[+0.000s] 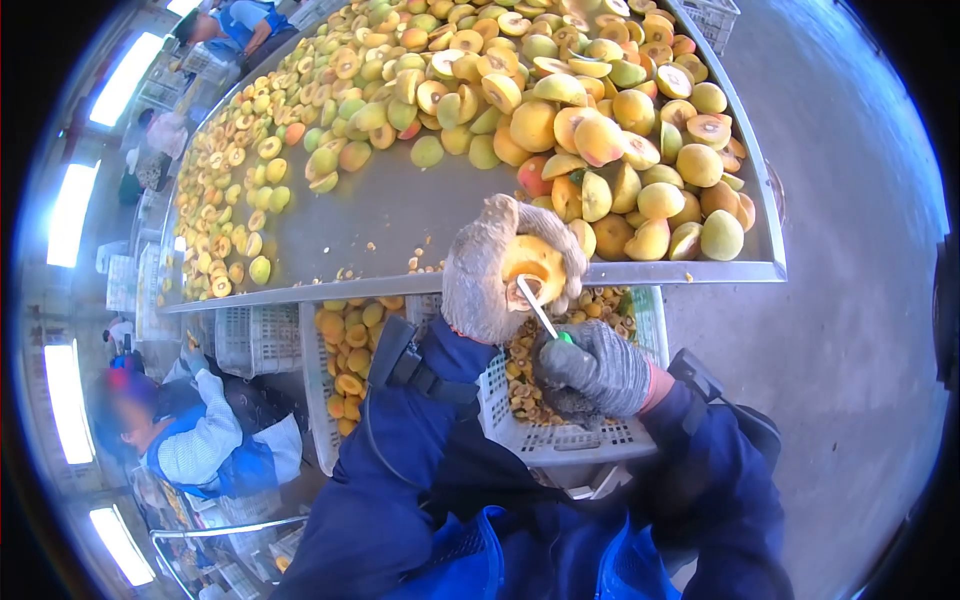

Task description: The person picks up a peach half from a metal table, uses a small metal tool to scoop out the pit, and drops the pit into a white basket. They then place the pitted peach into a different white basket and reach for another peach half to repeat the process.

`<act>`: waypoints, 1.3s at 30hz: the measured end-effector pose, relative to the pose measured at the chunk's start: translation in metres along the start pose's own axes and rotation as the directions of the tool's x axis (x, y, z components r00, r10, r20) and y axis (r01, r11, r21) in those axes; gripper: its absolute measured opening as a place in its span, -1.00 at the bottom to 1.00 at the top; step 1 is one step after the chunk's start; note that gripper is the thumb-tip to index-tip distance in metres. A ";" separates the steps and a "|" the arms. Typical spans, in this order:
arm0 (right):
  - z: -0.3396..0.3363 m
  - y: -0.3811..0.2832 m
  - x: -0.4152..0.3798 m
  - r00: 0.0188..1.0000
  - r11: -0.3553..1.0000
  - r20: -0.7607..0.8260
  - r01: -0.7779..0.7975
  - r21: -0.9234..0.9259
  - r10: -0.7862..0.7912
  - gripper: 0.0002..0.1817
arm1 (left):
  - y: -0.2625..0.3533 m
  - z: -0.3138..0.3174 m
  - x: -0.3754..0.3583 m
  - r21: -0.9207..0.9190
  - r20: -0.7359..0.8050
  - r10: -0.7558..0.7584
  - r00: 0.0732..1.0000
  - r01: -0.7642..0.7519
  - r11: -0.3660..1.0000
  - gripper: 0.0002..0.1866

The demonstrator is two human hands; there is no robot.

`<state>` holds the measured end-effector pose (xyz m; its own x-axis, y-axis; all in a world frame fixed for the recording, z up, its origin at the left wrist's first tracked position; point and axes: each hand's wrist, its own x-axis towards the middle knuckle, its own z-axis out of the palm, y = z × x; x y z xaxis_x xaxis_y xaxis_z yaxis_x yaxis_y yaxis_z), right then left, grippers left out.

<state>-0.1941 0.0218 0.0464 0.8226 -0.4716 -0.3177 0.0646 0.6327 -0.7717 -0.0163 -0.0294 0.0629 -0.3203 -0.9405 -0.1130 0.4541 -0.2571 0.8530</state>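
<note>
My left hand [492,268], in a worn beige glove, is wrapped round a halved yellow peach [535,262], cut face toward me. A brownish hollow shows in the middle of the flesh. My right hand [592,368], in a grey knit glove, grips a pitting knife [540,308] with a green handle end and a thin, pale, curved shaft. Its tip touches the hollow of the peach. Both hands are at the near edge of a metal table, above a white crate [560,452] holding peach stones and scraps [530,395].
Heaps of halved peaches [460,75] cover much of the metal table [350,220], which has a raised rim. Left of my arm, another crate holds peach halves [352,345]. A co-worker [210,430] sits at left; another person [240,25] is at upper left.
</note>
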 end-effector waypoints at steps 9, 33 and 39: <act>-0.011 -0.003 -0.022 0.980 0.480 -0.013 0.085 -0.873 -0.196 -0.66 | 0.018 -0.013 -0.013 0.191 -0.082 0.166 0.983 -0.148 0.970 -0.36; -0.043 -0.015 -0.020 0.590 0.913 -0.715 0.103 -0.394 -0.375 -0.62 | -0.005 -0.055 0.058 0.984 -0.059 0.122 0.991 0.079 -0.159 -0.41; -0.020 -0.019 -0.017 0.747 0.889 -0.555 0.103 -0.447 -0.366 -0.78 | 0.029 -0.027 0.019 -0.076 -0.236 -0.154 0.959 0.140 0.987 -0.50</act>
<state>-0.2207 0.0057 0.0551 0.2768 -0.9249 -0.2605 -0.1100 0.2389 -0.9648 0.0135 -0.0606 0.0716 -0.1811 -0.9151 -0.3602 0.4669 -0.4024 0.7874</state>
